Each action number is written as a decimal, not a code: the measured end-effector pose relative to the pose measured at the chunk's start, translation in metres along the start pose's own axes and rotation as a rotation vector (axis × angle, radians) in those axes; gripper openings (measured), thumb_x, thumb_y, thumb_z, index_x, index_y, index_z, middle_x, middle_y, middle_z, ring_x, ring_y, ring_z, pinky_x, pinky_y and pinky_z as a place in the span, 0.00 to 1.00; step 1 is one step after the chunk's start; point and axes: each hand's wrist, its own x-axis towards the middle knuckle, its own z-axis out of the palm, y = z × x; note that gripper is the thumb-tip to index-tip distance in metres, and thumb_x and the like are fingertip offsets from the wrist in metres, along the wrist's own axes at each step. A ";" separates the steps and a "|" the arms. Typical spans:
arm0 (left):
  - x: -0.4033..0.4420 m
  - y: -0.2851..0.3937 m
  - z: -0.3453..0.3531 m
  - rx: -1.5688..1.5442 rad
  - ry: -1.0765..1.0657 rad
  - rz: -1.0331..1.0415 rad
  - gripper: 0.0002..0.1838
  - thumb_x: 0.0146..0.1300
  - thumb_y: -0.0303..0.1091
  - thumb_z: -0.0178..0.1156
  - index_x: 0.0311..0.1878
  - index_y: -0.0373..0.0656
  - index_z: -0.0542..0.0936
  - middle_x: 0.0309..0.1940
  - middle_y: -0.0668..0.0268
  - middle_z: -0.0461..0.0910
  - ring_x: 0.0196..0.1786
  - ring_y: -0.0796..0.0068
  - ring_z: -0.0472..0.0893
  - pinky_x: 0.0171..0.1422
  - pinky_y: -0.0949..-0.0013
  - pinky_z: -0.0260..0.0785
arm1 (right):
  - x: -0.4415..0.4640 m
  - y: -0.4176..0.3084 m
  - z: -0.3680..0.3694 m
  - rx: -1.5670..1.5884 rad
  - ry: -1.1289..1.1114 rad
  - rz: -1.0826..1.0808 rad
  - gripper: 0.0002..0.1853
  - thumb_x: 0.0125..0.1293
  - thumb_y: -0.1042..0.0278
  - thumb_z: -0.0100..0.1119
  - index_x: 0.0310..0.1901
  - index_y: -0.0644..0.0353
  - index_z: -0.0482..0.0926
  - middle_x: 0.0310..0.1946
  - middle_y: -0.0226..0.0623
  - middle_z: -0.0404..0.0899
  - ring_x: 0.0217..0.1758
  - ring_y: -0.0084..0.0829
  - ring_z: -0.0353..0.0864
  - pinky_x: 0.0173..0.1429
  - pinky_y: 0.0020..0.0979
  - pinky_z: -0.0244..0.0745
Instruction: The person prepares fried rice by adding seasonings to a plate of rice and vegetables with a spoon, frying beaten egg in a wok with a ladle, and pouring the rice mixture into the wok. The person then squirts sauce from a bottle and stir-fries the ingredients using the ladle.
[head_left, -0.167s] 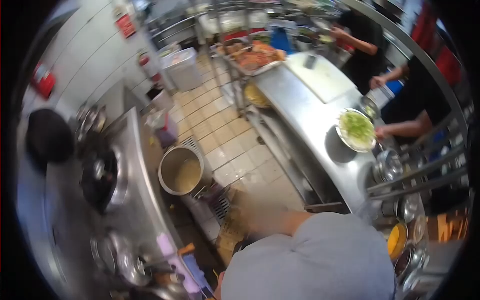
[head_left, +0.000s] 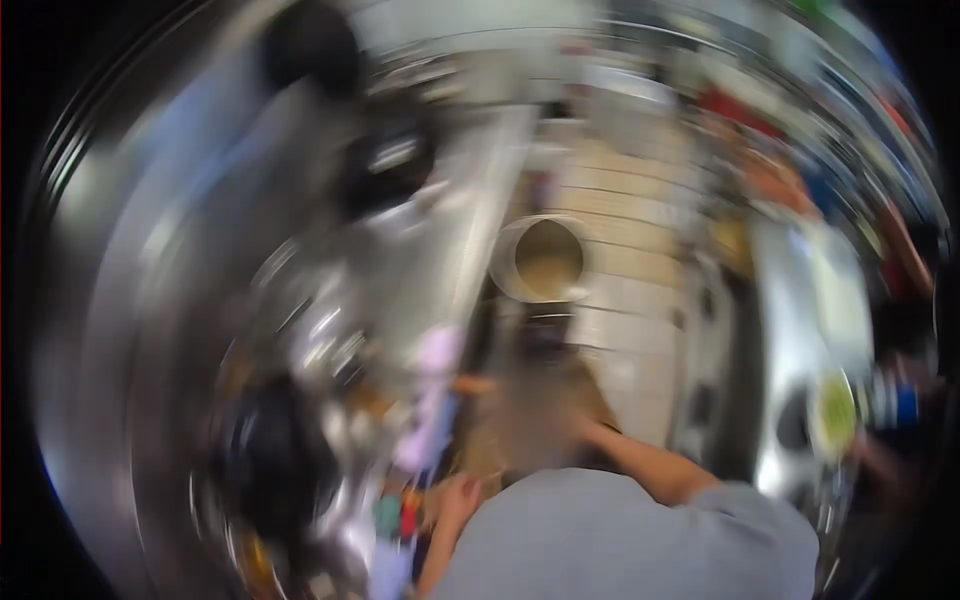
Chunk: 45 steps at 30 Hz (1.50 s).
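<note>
My left hand (head_left: 459, 497) is at the bottom, beside a purple cloth (head_left: 430, 400) and a small red and green item (head_left: 403, 513) on the left counter's edge. Motion smears its fingers, so any grip is unclear. My right forearm reaches forward from the grey sleeve, and my right hand (head_left: 588, 432) fades into a blurred patch that hides its fingers. Ahead of the patch, a large metal pot (head_left: 548, 262) with pale liquid inside stands low between the counters.
A steel cooking counter (head_left: 470, 230) with dark woks (head_left: 390, 165) runs along the left. On the right are a steel worktable (head_left: 785, 300), a bowl of chopped greens (head_left: 833, 415) and parts of other people. Tiled floor (head_left: 625, 300) lies between.
The view has swung left, so the pot and worktable sit farther right and the image is more smeared. More of my left hand and right forearm shows.
</note>
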 end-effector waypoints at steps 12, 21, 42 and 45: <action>-0.131 -0.062 0.054 -0.318 0.197 -0.256 0.16 0.65 0.48 0.55 0.44 0.47 0.81 0.37 0.59 0.83 0.41 0.58 0.82 0.45 0.57 0.73 | 0.059 -0.108 -0.056 0.205 -0.134 0.144 0.30 0.58 0.58 0.66 0.60 0.61 0.70 0.47 0.47 0.79 0.50 0.40 0.79 0.56 0.35 0.72; -0.235 -0.055 0.131 -0.759 0.358 -0.680 0.15 0.64 0.48 0.58 0.47 0.51 0.81 0.39 0.58 0.84 0.43 0.60 0.83 0.50 0.61 0.74 | 0.149 -0.227 -0.115 0.542 -0.389 0.089 0.06 0.64 0.70 0.51 0.39 0.62 0.70 0.20 0.34 0.70 0.16 0.26 0.71 0.18 0.30 0.65; -0.299 0.062 0.341 -1.008 0.556 -1.761 0.17 0.64 0.45 0.54 0.42 0.42 0.83 0.33 0.60 0.84 0.33 0.67 0.84 0.45 0.63 0.75 | 0.168 -0.622 0.174 0.244 -0.620 -0.820 0.16 0.63 0.72 0.52 0.53 0.63 0.71 0.21 0.34 0.73 0.14 0.25 0.69 0.16 0.29 0.64; -0.282 0.075 0.330 -1.166 0.795 -1.712 0.15 0.64 0.39 0.54 0.39 0.37 0.83 0.30 0.59 0.83 0.31 0.69 0.83 0.42 0.66 0.75 | 0.171 -0.641 0.167 0.366 -1.083 -0.369 0.06 0.64 0.72 0.51 0.42 0.61 0.72 0.22 0.34 0.73 0.17 0.25 0.71 0.18 0.29 0.66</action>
